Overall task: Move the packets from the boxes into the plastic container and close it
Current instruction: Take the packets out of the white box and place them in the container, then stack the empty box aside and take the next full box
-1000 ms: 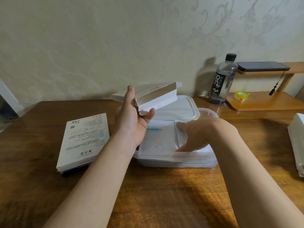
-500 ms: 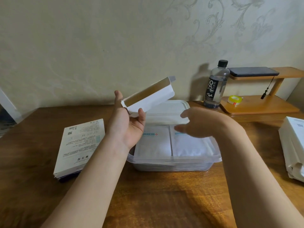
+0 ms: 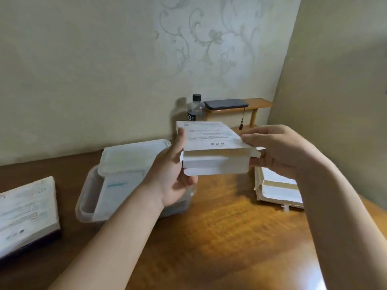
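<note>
- The left hand (image 3: 173,174) and right hand (image 3: 278,147) grip opposite ends of a white box (image 3: 213,155), held above the table (image 3: 230,237).
- The open plastic container (image 3: 88,201) holds packets (image 3: 117,189); its lid (image 3: 129,158) lies across its far end.
- A second box (image 3: 27,210) lies at the left edge, and a third box (image 3: 276,187) at the right edge.
- At the far edge stand a bottle (image 3: 195,107) and a shelf (image 3: 259,103) carrying a phone (image 3: 226,104).

At the wooden table's (image 3: 230,237) far edge, toward its right corner, a dark-capped bottle (image 3: 195,107) stands just beside a small wooden shelf (image 3: 259,104) — a dark phone (image 3: 226,104) lies on top, its charm (image 3: 241,126) dangling.
</note>
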Demonstrator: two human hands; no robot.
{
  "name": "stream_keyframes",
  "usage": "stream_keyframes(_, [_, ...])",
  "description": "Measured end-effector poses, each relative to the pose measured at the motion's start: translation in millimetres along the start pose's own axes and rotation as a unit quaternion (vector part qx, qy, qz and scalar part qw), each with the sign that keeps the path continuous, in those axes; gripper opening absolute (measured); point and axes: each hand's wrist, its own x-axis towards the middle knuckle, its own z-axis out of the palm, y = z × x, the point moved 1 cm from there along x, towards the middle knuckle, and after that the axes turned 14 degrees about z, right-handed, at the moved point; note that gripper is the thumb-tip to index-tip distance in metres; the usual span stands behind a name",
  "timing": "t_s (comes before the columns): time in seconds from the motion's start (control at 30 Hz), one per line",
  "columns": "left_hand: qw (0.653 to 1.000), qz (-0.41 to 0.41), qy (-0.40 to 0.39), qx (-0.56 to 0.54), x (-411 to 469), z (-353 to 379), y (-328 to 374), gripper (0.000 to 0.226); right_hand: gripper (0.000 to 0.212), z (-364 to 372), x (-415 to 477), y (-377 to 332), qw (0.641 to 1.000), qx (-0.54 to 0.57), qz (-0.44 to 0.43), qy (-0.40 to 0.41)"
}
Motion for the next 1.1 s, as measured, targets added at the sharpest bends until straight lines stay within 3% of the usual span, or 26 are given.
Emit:
stream_keyframes(0.1, [0.997,-0.036,-0.066,0.023,12,47,-19,0.050,0.013,-48,-10,14,0.997,0.049,0.027,0.054])
stream_keyframes(0.17, [0.989,-0.054,-0.095,0.096,21,74,-31,0.048,0.014,-80,-14,25,0.995,0.038,0.039,0.086])
stream_keyframes(0.37, [0.940,0.015,-0.070,0.334,57,128,-68,0.046,0.010,-140,-14,48,0.985,0.040,0.032,0.166])
stream_keyframes(0.57, [0.912,0.027,-0.085,0.401,75,140,-101,0.027,0.013,-158,10,71,0.977,-0.051,0.018,0.205])
stream_keyframes(0.9, [0.896,0.032,-0.048,0.441,81,137,-129,0.038,0.022,-156,31,91,0.966,-0.127,0.008,0.224])
stream_keyframes(1.1, [0.889,0.025,-0.072,0.451,84,137,-134,0.021,0.026,-155,34,93,0.957,-0.152,0.002,0.245])
